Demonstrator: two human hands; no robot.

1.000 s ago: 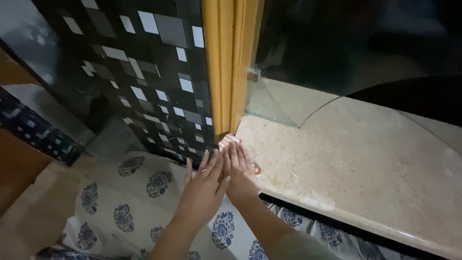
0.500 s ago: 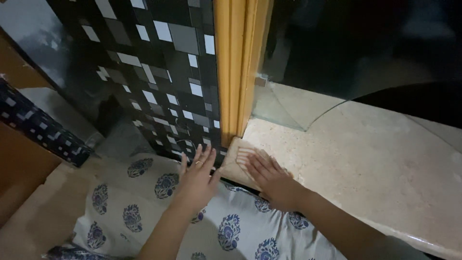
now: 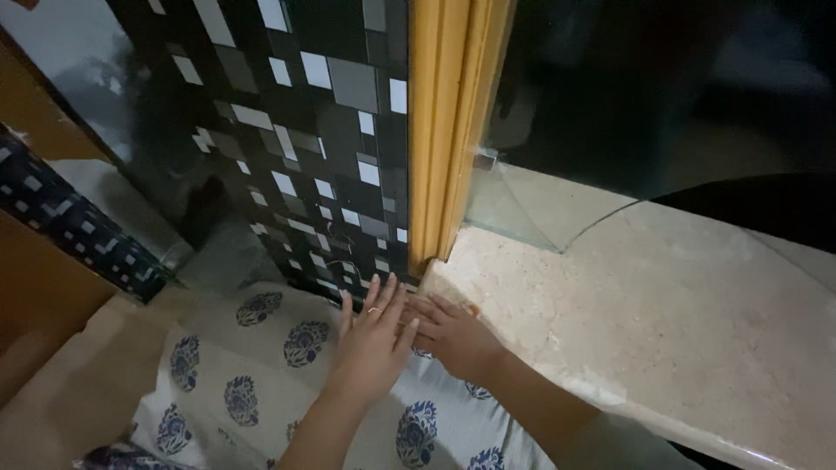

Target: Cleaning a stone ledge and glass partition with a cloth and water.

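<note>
Slab corner by the yellow frame: both hands meet there. Left hand flat, open; right hand open, fingers spread on stone. Keep palms flat.

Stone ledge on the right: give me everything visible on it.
The stone ledge is a pale beige, speckled slab, looking like polished marble or granite, lying flat. Its rounded front edge runs down to the right. Its left corner meets the yellow wooden frame; a glass pane stands along its back, with darkness behind. The right hand rests near that left corner, fingers toward the left hand. Nothing else visibly sits on it.
</note>
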